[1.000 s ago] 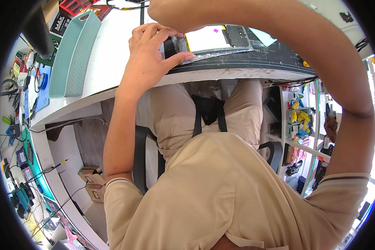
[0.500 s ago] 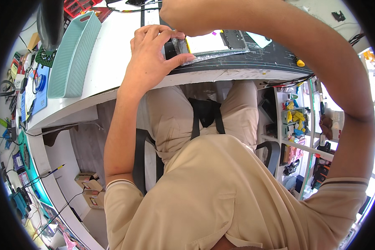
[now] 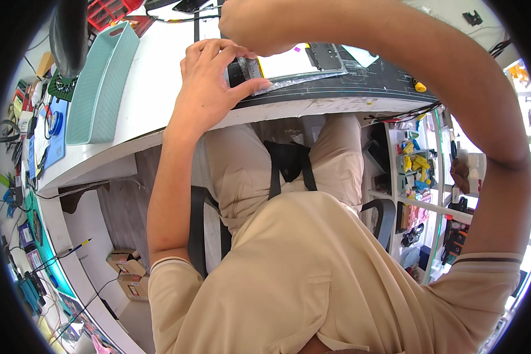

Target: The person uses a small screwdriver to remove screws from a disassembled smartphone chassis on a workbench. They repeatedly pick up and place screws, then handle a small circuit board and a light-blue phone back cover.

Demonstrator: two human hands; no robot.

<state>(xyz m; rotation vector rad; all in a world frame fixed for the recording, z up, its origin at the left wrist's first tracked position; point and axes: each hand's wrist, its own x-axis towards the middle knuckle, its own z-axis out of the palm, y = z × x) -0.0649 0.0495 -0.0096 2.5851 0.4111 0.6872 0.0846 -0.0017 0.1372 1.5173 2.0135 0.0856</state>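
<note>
At the front of the desk lies an opened tablet-like device, with a white panel, a yellow strip and a dark part at its right end. Clear plastic film shows under its near edge. My left hand grips its left end, thumb at the near side and fingers bent over the far side. Above that end my right hand is curled in with the wrist bent. Its fingertips, and whatever they hold, are hidden behind the hand.
A dark work mat lies under the device, with a white piece and a small yellow object on it. To the left stands a long pale-green basket beside a red tray. Shelves with small parts are at right.
The view has shifted slightly, so the desk things sit a little further left. Both hands keep nearly the same pose at the device's left end.
</note>
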